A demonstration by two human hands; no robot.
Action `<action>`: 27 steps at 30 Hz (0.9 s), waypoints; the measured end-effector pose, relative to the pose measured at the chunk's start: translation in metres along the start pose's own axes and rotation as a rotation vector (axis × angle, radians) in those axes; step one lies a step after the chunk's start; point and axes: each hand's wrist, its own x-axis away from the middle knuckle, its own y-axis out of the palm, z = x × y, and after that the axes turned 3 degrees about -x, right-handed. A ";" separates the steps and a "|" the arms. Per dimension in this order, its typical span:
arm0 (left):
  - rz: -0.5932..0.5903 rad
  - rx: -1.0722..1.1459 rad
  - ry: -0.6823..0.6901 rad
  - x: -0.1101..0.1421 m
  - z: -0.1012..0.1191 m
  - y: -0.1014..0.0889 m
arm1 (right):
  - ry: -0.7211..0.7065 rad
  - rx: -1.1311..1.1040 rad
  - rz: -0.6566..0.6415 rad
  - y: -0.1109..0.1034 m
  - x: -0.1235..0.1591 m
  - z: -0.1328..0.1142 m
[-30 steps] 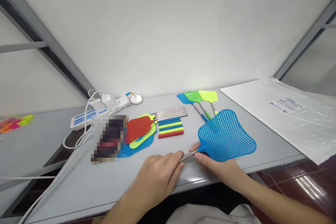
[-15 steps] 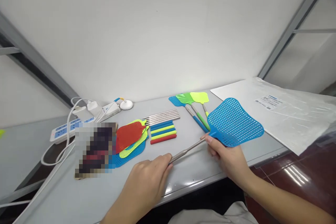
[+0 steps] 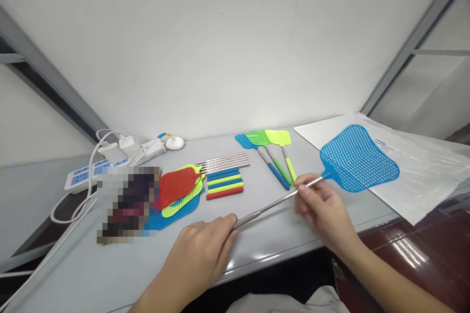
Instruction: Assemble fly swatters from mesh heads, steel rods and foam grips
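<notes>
A blue fly swatter (image 3: 360, 159) with a metal telescopic rod is held across my front, its mesh head to the right. My left hand (image 3: 203, 249) is closed around its handle end, where a bit of blue grip shows. Fingers of my right hand (image 3: 319, 203) pinch the rod just below the blue head. Behind, three whole swatters lie fanned out: a blue one (image 3: 273, 168), a green one (image 3: 281, 166) and a yellow one (image 3: 286, 151). Left of them are a row of metal rods (image 3: 225, 161), several coloured grip tubes (image 3: 224, 186) and stacked loose swatter heads (image 3: 178, 188).
Power strips (image 3: 82, 176) with white plugs and cables occupy the left. A white round device (image 3: 175, 143) sits by the wall. Next to the swatter heads lies a pixelated item (image 3: 128, 205). A white board in plastic wrap (image 3: 407, 186) covers the table's right end.
The rod has been drawn out longer. My right hand and the blue swatter head have moved to the right, while my left hand stays at the handle.
</notes>
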 end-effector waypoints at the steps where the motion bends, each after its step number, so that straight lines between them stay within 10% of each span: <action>1: -0.013 -0.003 0.012 0.000 0.001 0.000 | 0.056 0.043 -0.080 0.005 0.003 0.005; 5: -0.043 -0.030 0.037 -0.003 0.006 0.001 | 0.205 0.114 -0.318 0.023 0.012 0.017; 16: 0.015 -0.128 0.080 -0.007 0.003 -0.003 | 0.277 0.085 -0.316 0.023 0.010 0.009; 27: -0.009 -0.238 -0.019 0.000 -0.027 -0.027 | -0.109 -0.110 0.397 -0.086 -0.029 -0.059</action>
